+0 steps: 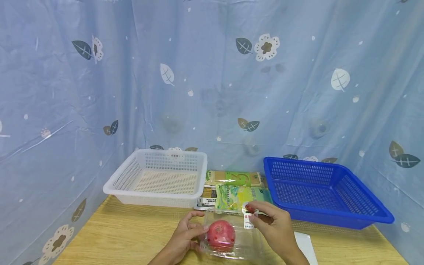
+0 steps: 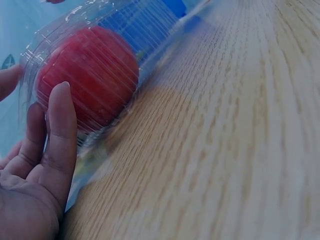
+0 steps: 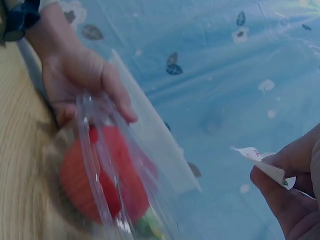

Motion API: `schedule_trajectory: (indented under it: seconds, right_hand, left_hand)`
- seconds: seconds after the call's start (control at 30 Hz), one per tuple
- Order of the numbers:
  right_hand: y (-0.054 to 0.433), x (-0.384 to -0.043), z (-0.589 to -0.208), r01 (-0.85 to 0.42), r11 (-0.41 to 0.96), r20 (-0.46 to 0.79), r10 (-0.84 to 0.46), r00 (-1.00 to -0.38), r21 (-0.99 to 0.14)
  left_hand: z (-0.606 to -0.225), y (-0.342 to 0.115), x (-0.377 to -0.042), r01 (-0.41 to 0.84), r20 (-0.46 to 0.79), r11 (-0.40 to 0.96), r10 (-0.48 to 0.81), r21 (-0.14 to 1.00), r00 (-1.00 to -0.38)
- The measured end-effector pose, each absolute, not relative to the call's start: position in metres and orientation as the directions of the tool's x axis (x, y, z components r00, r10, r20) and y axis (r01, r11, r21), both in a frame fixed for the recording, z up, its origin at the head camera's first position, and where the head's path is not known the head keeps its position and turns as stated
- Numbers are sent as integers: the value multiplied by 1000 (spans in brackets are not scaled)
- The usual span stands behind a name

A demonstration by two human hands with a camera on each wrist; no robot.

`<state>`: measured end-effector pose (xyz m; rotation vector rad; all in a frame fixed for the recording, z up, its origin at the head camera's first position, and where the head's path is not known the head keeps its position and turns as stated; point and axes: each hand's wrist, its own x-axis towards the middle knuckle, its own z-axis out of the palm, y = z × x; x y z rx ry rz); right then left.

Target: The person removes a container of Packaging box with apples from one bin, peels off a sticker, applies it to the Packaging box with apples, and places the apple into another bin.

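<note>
Item 1: clear box (image 1: 245, 241), in front of me btwn my hands. Contents: one round red item (image 1: 221, 235), toward L end. My L hand (image 1: 185, 233): thumb & fingers hold box at L side. Item 2: printed label (image 1: 249, 221), pinched btwn thumb & fingertip of my R hand (image 1: 276, 228), apart from box. Handling notes (my judgement, if label goes on box): brace box w/ light L pressure, since thin plastic may dent; pinch label by edge, square it, touch one edge 1st, smooth outward.
</note>
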<state>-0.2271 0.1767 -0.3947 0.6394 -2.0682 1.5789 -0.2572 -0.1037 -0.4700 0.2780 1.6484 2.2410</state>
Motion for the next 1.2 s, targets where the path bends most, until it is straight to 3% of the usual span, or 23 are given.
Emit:
schedule_trajectory:
  seconds: [0.13,0.27,0.53,0.8,1.2]
  right_hand:
    - [168,-227,-390,-545,191,538,-91,-838,-816]
    - [163,-226,-389,-525,157,515,-101,-851,-836]
    - [155,-229,-397,-388,188,376,-100,-921,-902]
    - [152,-234,-410,-445,202,417,-166,-894,-873]
    - [145,-233,-414,-431,248,405,-149,-902,-868]
  left_hand:
    - [-470,-103,-257,-158,-47,-264,384,952,-922]
    - [-470,-103,-256,-158,-46,-262,387,952,-921]
    - [-469,-104,-256,-155,-47,-258,380,954,-924]
    - [-470,-102,-257,-156,-48,-256,381,954,-923]
    - [-469,-103,-257,-158,-52,-257,376,953,-925]
